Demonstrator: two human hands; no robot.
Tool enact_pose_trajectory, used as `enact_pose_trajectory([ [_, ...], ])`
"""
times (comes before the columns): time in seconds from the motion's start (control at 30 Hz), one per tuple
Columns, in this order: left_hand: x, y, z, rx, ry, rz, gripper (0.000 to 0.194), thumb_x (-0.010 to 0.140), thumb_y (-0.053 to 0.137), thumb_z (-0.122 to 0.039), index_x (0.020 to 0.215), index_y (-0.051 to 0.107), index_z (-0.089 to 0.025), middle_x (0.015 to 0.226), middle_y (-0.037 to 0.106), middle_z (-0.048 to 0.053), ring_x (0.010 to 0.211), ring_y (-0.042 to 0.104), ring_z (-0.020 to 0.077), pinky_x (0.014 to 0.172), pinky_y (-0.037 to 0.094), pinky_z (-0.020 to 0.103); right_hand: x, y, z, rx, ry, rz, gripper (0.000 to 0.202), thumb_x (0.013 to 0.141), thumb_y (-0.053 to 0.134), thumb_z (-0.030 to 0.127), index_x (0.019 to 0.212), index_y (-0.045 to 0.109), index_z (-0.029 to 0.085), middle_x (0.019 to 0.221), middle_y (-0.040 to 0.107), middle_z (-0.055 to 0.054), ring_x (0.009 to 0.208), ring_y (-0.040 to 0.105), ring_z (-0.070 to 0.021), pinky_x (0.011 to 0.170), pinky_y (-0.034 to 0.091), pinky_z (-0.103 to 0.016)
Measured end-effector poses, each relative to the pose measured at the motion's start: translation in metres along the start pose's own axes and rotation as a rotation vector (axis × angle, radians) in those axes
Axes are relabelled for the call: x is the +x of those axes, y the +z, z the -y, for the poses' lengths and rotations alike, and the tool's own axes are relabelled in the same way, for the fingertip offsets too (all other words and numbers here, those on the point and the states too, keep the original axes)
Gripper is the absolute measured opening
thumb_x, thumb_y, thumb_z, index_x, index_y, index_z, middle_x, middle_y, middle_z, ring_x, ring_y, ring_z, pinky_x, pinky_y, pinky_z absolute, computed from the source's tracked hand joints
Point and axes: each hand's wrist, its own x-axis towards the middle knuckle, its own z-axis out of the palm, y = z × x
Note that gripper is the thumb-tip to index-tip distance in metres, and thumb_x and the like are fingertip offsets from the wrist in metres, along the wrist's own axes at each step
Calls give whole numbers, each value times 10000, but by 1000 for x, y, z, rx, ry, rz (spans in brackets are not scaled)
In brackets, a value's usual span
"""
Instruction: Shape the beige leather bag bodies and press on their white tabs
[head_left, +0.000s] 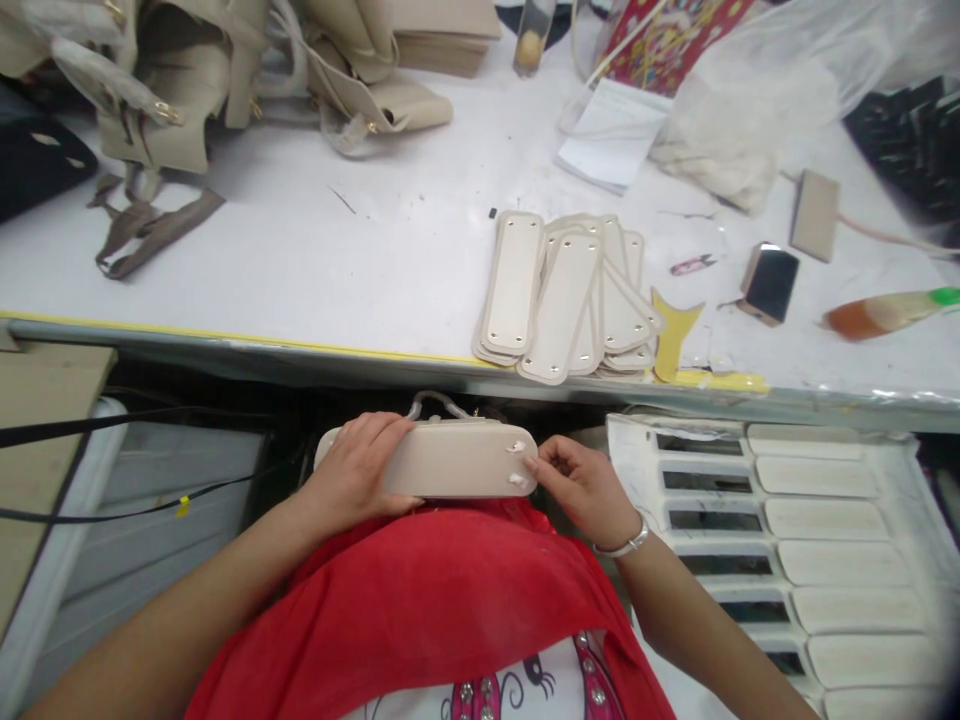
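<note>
A beige handbag [450, 460] lies in front of my red top with its long flat base facing up. Its plastic-wrapped handle [439, 400] shows behind it on the far side. My left hand [367, 465] is closed over the left end, fingers on the base and thumb along the near edge. Two small white tabs [517, 480] stick out of holes near the right end. Close to them, my right hand [574, 480] is closed, with curled fingers and the thumb and forefinger pinching the bag's right edge.
Loose beige base panels [562, 300] with metal studs overlap at the table's front edge. Beside them are a yellow piece [675, 335], thread snips [691, 265], a dark-topped box [770, 283] and a glue bottle [885, 312]. More bags [180, 90] stand back left; a white rack [705, 480] holds panels right.
</note>
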Motion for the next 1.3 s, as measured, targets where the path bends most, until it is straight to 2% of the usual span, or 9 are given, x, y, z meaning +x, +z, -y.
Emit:
enact_pose_trajectory([
  [0.17, 1, -1, 2, -1, 12, 16, 685, 641, 685, -501, 1201, 444, -188, 1159, 521, 128, 1049, 476, 286, 906, 376, 419, 5, -1, 2, 14, 29, 35, 307, 810, 543, 424, 637, 483, 178, 573, 450, 30, 546, 378, -94, 506, 318, -219],
  [0.37, -3, 3, 5, 55, 72, -39, 706, 672, 664, -495, 1233, 422, -142, 1171, 532, 149, 1075, 481, 289, 930, 376, 418, 4, -2, 2, -14, 39, 48, 317, 805, 546, 418, 619, 476, 171, 562, 436, 37, 537, 367, -87, 496, 302, -216],
  [0.57, -7, 6, 3, 69, 11, -72, 851, 642, 692, -470, 1311, 310, -110, 1205, 537, 166, 1079, 511, 288, 949, 393, 425, 5, -1, -1, -8, 46, 55, 327, 806, 537, 433, 623, 470, 170, 566, 425, 37, 534, 360, -86, 493, 302, -216],
  [0.77, -10, 8, 7, 96, 75, -116, 699, 686, 659, -475, 1238, 404, -130, 1259, 487, 179, 1145, 472, 299, 975, 378, 422, 6, 0, -2, -81, 13, 35, 323, 815, 532, 418, 615, 470, 172, 555, 439, 39, 524, 370, -84, 499, 301, -217],
  [1.03, -6, 7, 4, 188, 97, -61, 651, 697, 614, -528, 1175, 469, -111, 1154, 539, 173, 1028, 508, 308, 876, 412, 423, 4, -1, -1, -172, 11, 5, 293, 813, 539, 383, 620, 505, 165, 553, 479, 37, 518, 402, -76, 500, 291, -210],
  [1.17, 1, 14, -2, 275, 152, -82, 609, 724, 580, -507, 1170, 486, -104, 1125, 556, 181, 1004, 515, 322, 901, 382, 445, 4, -2, 0, -181, 8, -9, 278, 803, 556, 367, 621, 519, 160, 547, 484, 37, 514, 405, -72, 498, 284, -204],
  [1.3, 21, 28, -22, 244, 242, -129, 627, 751, 549, -498, 1212, 461, -82, 1129, 559, 189, 1017, 510, 317, 912, 363, 440, 4, -2, 1, -152, 9, -24, 278, 792, 574, 352, 607, 525, 151, 548, 498, 33, 512, 411, -68, 498, 287, -197],
])
